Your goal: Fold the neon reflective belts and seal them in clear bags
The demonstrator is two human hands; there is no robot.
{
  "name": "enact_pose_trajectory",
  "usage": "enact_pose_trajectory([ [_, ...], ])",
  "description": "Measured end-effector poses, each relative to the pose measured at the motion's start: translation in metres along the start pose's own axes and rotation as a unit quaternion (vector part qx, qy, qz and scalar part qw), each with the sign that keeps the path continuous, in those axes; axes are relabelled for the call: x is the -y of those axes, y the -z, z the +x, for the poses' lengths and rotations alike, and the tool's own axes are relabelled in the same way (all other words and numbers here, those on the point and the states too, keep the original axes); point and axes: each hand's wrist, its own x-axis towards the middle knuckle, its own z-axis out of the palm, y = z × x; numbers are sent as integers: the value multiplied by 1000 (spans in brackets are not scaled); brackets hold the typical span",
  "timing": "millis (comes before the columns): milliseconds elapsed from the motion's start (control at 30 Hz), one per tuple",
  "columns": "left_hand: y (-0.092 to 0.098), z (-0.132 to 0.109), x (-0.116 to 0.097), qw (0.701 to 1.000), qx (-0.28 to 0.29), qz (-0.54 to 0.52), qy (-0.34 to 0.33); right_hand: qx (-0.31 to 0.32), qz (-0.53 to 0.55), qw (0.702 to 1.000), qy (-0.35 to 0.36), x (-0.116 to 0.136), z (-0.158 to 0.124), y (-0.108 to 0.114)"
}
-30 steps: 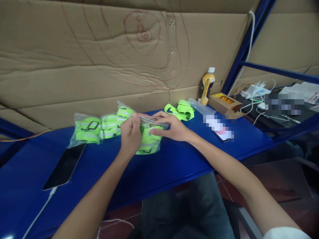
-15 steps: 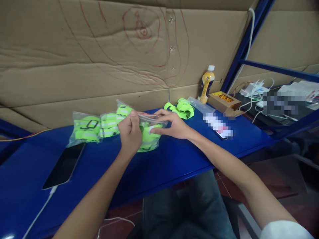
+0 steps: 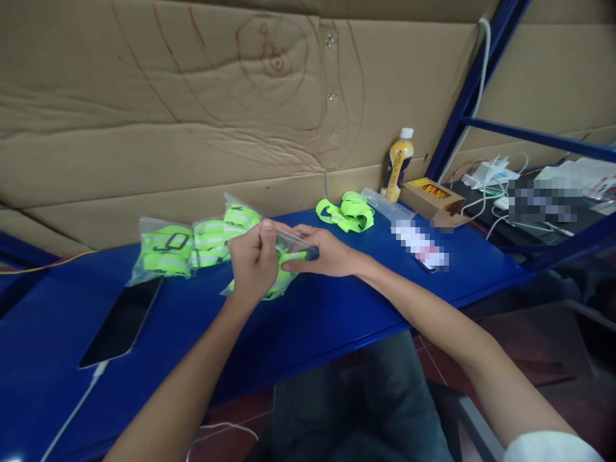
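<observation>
Far left, a phone (image 3: 122, 317) lies flat on the table (image 3: 337, 314) with its cable (image 3: 72, 410) running off the near edge. Behind it, two packed bags (image 3: 168, 250) sit against the cardboard.

The left hand (image 3: 253, 263) is closed in a pinch, thumb and forefinger clamped on the left end of the bag (image 3: 283, 276)'s top strip. The right hand (image 3: 327, 253) has its fingers curled and nips the right end of the same strip.

Change noted: a second ago the hands stood wider apart and the mouth was stretched between them. The hands are now close together, only a short run of strip shows between them, and the bag sits lower. Judgement: the mouth is being pressed together along its length. Whether it is fully sealed cannot be told.

The bag is just above the table's middle. Its top strip, the long axis, runs left to right and dips slightly rightward. The mouth faces up and the body hangs towards the table. Contact with the table cannot be told.

To the right lie loose bands (image 3: 349, 213), then a bottle (image 3: 398, 163) and a box (image 3: 433, 196).
</observation>
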Motion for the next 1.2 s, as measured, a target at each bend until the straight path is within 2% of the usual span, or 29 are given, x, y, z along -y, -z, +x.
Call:
enact_pose_trajectory([
  [167, 3, 6, 11, 1000, 0, 7, 9, -125, -49, 991, 7, -2, -3, -5],
  [233, 3, 7, 14, 1000, 4, 7, 4, -148, -49, 987, 26, -1, -2, -4],
  [400, 3, 6, 11, 1000, 15, 25, -2, -65, 26, 997, 25, -9, 0, -5],
  [667, -2, 1, -3, 1000, 7, -9, 11, 3, 15, 1000, 11, -7, 0, -3],
  [833, 0, 5, 2, 999, -11, -37, 2, -22, -64, 997, 25, -3, -3, 2],
  [967, 4, 12, 16, 996, 75, -52, -15, -76, -95, 992, 17, -10, -4, 10],
  [1033, 3, 12, 22, 993, 99, -57, -14, -81, -99, 992, 18, -13, -4, 12],
  [1100, 0, 9, 24, 996, 85, -39, -14, -74, -104, 992, 16, -14, -4, 11],
  [1200, -8, 2, 21, 999, 32, -15, -1, -66, -90, 994, -5, -11, -3, 7],
])
